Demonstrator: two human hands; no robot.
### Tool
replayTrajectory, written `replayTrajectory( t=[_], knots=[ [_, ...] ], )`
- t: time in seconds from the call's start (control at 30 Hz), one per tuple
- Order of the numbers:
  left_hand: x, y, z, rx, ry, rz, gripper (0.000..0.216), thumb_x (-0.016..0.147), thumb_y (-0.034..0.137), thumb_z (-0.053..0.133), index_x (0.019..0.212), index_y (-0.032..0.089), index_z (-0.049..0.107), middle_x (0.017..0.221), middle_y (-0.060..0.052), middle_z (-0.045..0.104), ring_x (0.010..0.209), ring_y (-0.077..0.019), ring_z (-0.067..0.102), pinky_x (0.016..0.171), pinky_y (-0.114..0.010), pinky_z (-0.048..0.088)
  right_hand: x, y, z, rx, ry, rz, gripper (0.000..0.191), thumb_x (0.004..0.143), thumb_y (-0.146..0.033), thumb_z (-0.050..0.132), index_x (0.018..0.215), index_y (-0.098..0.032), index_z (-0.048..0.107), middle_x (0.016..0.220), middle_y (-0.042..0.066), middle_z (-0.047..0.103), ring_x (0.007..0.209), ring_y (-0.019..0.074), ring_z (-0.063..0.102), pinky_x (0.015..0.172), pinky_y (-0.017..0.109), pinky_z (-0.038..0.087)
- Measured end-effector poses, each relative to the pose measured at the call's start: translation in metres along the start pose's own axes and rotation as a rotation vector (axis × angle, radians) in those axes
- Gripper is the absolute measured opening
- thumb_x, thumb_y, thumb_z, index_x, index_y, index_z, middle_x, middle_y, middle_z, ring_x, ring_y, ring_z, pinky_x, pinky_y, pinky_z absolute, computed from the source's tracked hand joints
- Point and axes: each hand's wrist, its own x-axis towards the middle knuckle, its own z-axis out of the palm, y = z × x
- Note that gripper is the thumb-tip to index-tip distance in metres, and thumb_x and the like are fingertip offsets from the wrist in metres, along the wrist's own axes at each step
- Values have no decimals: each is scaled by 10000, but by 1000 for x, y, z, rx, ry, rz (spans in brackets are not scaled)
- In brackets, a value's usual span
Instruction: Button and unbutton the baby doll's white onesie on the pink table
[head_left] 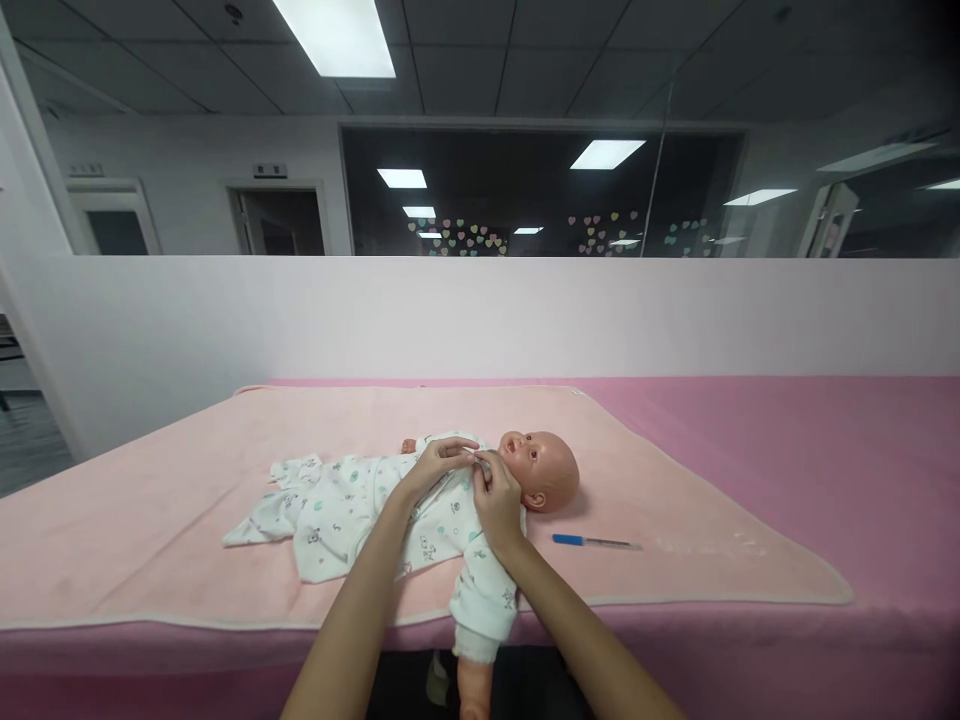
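A baby doll [553, 470] lies on its back, its bald head to the right, dressed in a white printed romper [341, 510]. Both hands meet at the neckline, just below the doll's chin. My left hand [441, 462] has its thumb and fingertips closed on the romper's front edge near the collar. My right hand [496, 498], fingers curled, pinches the collar beside it. The fingers partly hide the exact spot being held. One doll arm [475, 685] in its sleeve hangs over the near edge between my forearms.
A pen with a blue cap [596, 542] lies right of the doll. Beneath is a peach blanket [675, 500] spread over a pink table cover [862, 480]. A low white wall [525, 315] with glass above it runs along the back.
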Motion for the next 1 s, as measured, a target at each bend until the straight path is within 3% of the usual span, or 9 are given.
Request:
replayTrajectory(
  t=[0.13,0.43,0.8,1.0],
  knots=[
    [-2,2,-1,2,-63,-34,429,593,240,716,995,118,631,893,-87,656,868,-188,587,785,-291,441,0,1,0,8,7,16,241,845,-228,363,964,-174,565,860,67,635,696,160,568,678,290,455],
    [-1,-5,-2,53,111,-31,359,602,156,638,959,121,652,620,-13,632,616,-131,583,635,-239,443,1,1,1,2,-55,2,264,816,-195,369,1009,-169,547,886,63,634,674,150,571,650,271,450],
    [-1,-2,2,66,158,-55,319,585,110,585,893,124,666,702,-31,674,709,-156,607,677,-242,451,2,0,-1,7,-72,19,296,789,-153,351,1014,-175,543,719,27,610,611,149,553,622,259,435],
    [-3,0,3,101,177,-72,321,599,125,583,909,140,663,674,-8,671,684,-144,609,660,-230,454,1,4,2,10,-36,-2,272,786,-146,372,987,-184,551,751,28,622,625,151,563,622,262,442]
  ],
)
